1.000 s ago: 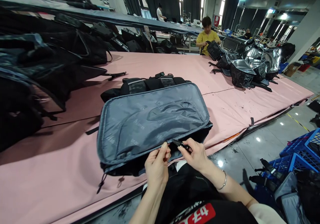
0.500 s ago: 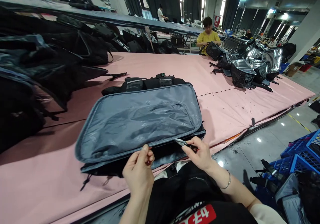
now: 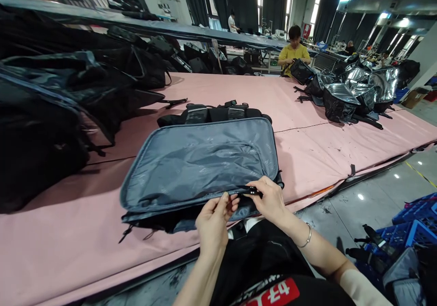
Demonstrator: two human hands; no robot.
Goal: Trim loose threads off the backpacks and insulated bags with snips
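An opened black bag with a grey-blue lining (image 3: 201,160) lies on the pink-covered table (image 3: 307,160) in front of me. My left hand (image 3: 216,219) pinches the near edge of the lined panel between thumb and fingers. My right hand (image 3: 271,201) is closed round small black snips (image 3: 251,190), whose blades point left along that same edge, just beside my left fingertips. The bag's straps (image 3: 215,112) stick out at its far side. A zip pull (image 3: 125,234) hangs at its near left corner.
Dark bags (image 3: 41,133) are heaped on the left of the table. Bags with silver lining (image 3: 351,92) stand at the far right, near a person in a yellow top (image 3: 294,53). Blue crates (image 3: 416,231) are on the floor at right.
My left hand has moved right along the panel edge. The snips have come up to that edge beside it and turned level. The whole view has shifted, so the scene sits further right.
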